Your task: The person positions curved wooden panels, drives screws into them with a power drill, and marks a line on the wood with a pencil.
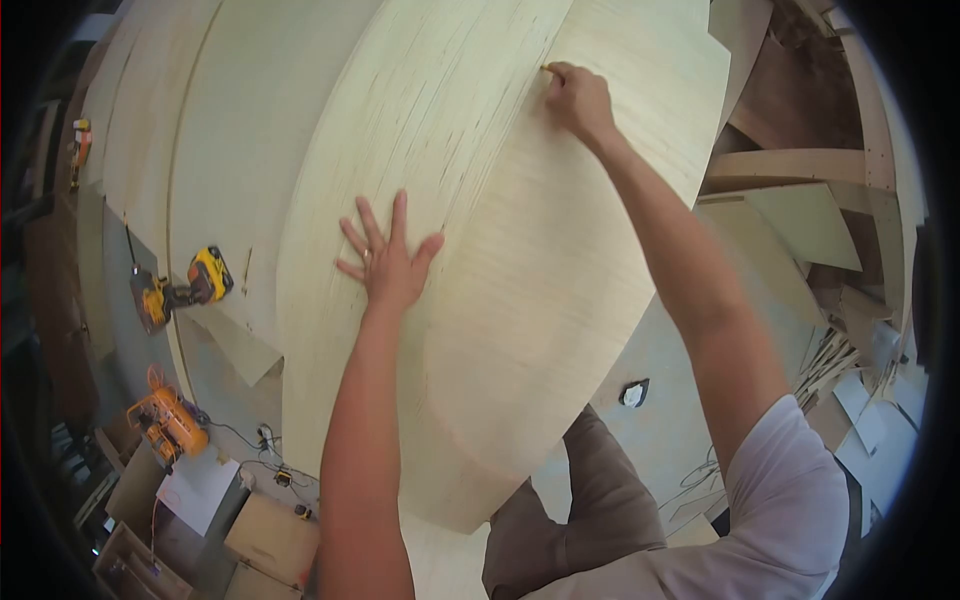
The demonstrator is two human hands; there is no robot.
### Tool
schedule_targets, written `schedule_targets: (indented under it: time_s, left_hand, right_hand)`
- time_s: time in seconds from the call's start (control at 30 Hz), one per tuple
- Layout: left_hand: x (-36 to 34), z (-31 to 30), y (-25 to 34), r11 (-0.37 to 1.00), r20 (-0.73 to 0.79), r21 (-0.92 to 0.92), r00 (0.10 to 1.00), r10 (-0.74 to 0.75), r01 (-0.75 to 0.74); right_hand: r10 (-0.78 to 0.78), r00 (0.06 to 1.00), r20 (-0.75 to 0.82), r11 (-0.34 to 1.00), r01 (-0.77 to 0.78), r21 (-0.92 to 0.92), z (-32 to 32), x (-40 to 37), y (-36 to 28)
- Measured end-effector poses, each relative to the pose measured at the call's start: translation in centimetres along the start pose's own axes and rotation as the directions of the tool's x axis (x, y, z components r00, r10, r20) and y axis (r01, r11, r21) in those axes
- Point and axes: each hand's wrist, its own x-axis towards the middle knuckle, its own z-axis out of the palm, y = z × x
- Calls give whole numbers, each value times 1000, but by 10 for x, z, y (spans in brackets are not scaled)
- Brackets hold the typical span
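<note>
A large pale plywood panel [540, 260] with curved edges fills the middle of the view. My left hand [392, 262] lies flat on it left of centre, fingers spread, with a ring on one finger and nothing held. Farther up the panel, my right hand [580, 98] is closed around a small yellow stick, perhaps a pencil [546, 68], whose tip is at the wood surface near a long line in the grain. Most of the stick is hidden by the fingers.
A yellow and black cordless drill [155, 298] lies at the left on another sheet. Below it stand an orange compressor [170, 422] and cables. A tape measure [634, 392] is right of my legs. Wooden frames [790, 168] and offcuts [825, 360] are at the right.
</note>
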Motion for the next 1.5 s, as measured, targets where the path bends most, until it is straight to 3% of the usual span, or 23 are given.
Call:
schedule_targets:
  time_s: [0.13,0.23,0.33,0.53,0.63,0.83,0.93,1.0,1.07,1.13,1.23,1.37,1.43,1.47,1.5]
  left_hand:
    - [-3,5,-11,997,-49,-38,996,69,-71]
    - [-19,37,-55,956,-110,-137,963,245,-259]
    - [-91,67,-96,969,-87,-145,979,186,-198]
    - [-241,129,-177,982,-41,-161,995,90,-95]
    - [-293,161,-196,984,-31,-159,997,74,-78]
    - [-362,195,-195,977,-18,-193,995,94,-95]
    - [-358,199,-194,984,-26,-167,998,58,-61]
    - [-359,201,-193,985,-35,-157,998,60,-65]
    - [-357,201,-195,987,-53,-147,997,54,-61]
    - [-356,203,-195,989,-60,-136,997,54,-62]
    - [-353,204,-194,991,-70,-119,997,45,-53]
    - [-355,201,-187,994,-69,-105,997,24,-31]
    - [-361,194,-181,993,-44,-114,999,-15,9]
    - [-362,194,-180,990,-45,-133,998,-46,40]
    - [-363,195,-177,986,-45,-150,996,-74,67]
  right_hand:
    - [29,996,86,993,-38,110,12,-126,-70]
    - [11,993,118,984,-32,175,16,-214,-119]
    - [-60,984,165,960,12,279,16,-295,-159]
    - [-109,909,403,959,-11,284,-6,-399,-197]
    - [-201,896,397,948,76,309,-15,-445,-191]
    - [-338,690,639,941,256,222,-72,-536,-159]
    - [-245,504,828,953,282,111,-95,-526,-152]
    - [-188,672,716,975,213,56,-80,-508,-154]
    - [-193,740,645,981,134,139,-62,-488,-167]
    - [-300,744,596,952,200,230,-47,-486,-172]
    - [-344,717,607,938,232,258,-55,-510,-159]
    - [-380,597,707,923,299,243,-110,-568,-123]
    - [-411,597,689,908,335,251,-135,-592,-96]
    - [-235,411,881,925,374,72,-156,-593,-96]
    - [-4,216,976,888,449,-96,-180,-596,-96]
